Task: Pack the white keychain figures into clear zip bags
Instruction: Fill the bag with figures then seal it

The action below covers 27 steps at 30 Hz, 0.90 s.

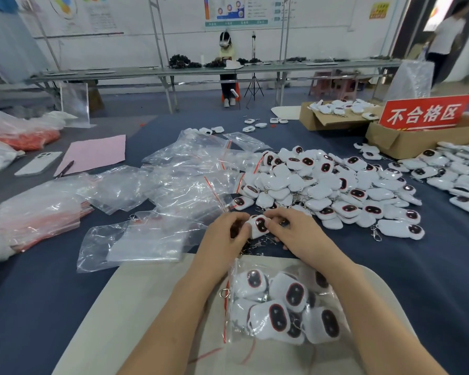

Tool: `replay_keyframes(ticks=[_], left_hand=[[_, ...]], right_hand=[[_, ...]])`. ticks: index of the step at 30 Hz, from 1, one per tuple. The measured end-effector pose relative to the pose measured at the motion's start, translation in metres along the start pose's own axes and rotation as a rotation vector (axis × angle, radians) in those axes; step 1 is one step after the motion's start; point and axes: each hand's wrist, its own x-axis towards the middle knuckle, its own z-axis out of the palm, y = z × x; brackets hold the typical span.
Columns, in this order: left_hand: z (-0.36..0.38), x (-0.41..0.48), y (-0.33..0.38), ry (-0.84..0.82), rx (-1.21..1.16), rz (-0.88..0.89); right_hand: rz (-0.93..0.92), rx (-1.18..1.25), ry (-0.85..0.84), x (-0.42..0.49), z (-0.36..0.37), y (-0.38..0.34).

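A white keychain figure (259, 225), with a dark oval face rimmed in red, is held over the near middle of the table. It is pinched between the curled fingers of the left hand (225, 234) and the right hand (295, 231). Just below, a clear zip bag (282, 304) filled with like figures is laid on a beige mat (146, 307), partly hidden by the forearms. The blue table cover (431, 266) is strewn with empty bags (184, 174) at left and a heap of figures (322, 185) at right. A cardboard box (406, 142) and a red sign (425, 113) are seen beyond, and a long bench (173, 71) by the white wall.
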Motion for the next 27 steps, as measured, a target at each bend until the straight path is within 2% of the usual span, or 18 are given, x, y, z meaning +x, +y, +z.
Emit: replay_keyframes(ticks=[3, 5, 8, 10, 13, 15, 19, 22, 24, 27], left_hand=[[-0.005, -0.009, 0.000, 0.097, -0.051, -0.039], [-0.011, -0.018, 0.000, 0.146, -0.086, -0.071], [-0.023, -0.036, 0.000, 0.184, -0.117, -0.104], [-0.030, -0.054, -0.001, 0.187, -0.155, -0.144], [-0.035, -0.086, -0.001, 0.125, -0.396, -0.297], [-0.038, -0.106, 0.002, 0.095, -0.407, -0.264], [-0.044, -0.138, 0.013, 0.035, -0.097, -0.038], [-0.040, -0.154, 0.021, -0.040, 0.040, 0.019], [-0.038, -0.158, 0.023, -0.050, 0.053, 0.028], [-0.044, -0.158, 0.031, 0.013, -0.049, -0.036]], right_hand=[[-0.106, -0.141, 0.049, -0.006, -0.001, -0.020], [-0.174, -0.144, -0.082, -0.009, 0.001, -0.034], [-0.148, -0.219, -0.334, -0.014, 0.007, -0.049], [-0.116, -0.280, -0.399, -0.015, 0.009, -0.053], [-0.110, -0.287, -0.455, -0.017, 0.009, -0.056], [-0.116, -0.258, -0.484, -0.020, 0.009, -0.057], [-0.102, -0.132, -0.505, -0.032, 0.011, -0.061], [-0.103, -0.110, -0.466, -0.038, 0.010, -0.063], [-0.091, -0.066, -0.415, -0.043, 0.007, -0.064], [-0.067, 0.027, -0.311, -0.050, -0.004, -0.068]])
